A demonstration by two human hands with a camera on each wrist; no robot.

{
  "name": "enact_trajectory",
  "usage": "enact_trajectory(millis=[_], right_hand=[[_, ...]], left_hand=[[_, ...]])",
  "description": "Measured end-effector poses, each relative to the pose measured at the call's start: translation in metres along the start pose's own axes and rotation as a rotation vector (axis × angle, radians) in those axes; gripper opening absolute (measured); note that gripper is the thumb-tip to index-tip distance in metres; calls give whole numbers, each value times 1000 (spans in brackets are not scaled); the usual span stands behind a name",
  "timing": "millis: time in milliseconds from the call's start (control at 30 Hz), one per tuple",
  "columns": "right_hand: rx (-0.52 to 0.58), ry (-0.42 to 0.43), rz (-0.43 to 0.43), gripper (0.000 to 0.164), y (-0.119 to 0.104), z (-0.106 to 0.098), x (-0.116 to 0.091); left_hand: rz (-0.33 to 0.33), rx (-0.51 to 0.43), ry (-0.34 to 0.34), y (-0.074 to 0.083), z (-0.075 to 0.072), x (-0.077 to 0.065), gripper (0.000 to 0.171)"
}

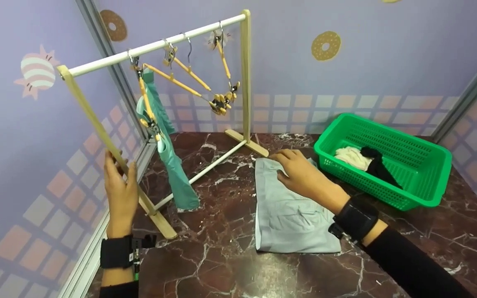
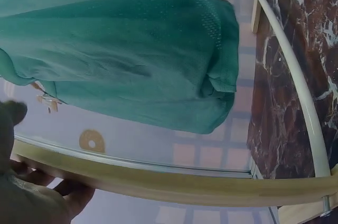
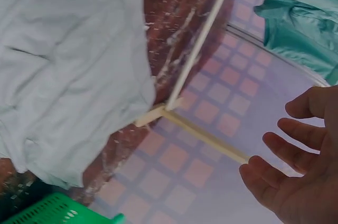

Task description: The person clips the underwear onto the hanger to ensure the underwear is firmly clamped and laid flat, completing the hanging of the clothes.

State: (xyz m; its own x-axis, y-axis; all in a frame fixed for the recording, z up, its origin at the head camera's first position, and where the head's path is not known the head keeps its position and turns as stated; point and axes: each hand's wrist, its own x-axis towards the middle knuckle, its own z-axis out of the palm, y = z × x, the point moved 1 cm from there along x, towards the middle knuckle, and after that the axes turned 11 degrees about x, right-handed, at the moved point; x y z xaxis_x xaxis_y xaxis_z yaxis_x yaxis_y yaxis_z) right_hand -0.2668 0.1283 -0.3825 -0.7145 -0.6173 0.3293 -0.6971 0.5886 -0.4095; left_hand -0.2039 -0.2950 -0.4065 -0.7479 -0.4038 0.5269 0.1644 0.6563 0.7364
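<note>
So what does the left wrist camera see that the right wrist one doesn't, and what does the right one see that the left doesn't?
Only the left wrist view shows the left hand and the donut on the wall.

Only the right wrist view shows the right hand, the grey cloth and part of the basket.

Both show the green cloth, parts of the rack, the table and the wall's squares.

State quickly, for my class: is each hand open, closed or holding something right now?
Left hand: open, at the rack post, thumb clear of it.
Right hand: open, holding nothing.
</note>
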Motion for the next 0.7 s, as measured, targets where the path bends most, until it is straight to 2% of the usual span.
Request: enact_trajectory(millis=[133, 233, 433, 700], right_hand=[[13, 40, -33, 35, -15, -8, 12], [30, 78, -86, 35, -30, -15, 25], [92, 141, -159, 26, -66, -27, 56], [182, 200, -127, 28, -96, -46, 94]], left_hand=[[24, 37, 78, -7, 1, 1, 49], [40, 59, 111, -11, -1, 1, 41], [36, 100, 122, -12, -6, 0, 37], [48, 99, 122, -11, -4, 6, 30]])
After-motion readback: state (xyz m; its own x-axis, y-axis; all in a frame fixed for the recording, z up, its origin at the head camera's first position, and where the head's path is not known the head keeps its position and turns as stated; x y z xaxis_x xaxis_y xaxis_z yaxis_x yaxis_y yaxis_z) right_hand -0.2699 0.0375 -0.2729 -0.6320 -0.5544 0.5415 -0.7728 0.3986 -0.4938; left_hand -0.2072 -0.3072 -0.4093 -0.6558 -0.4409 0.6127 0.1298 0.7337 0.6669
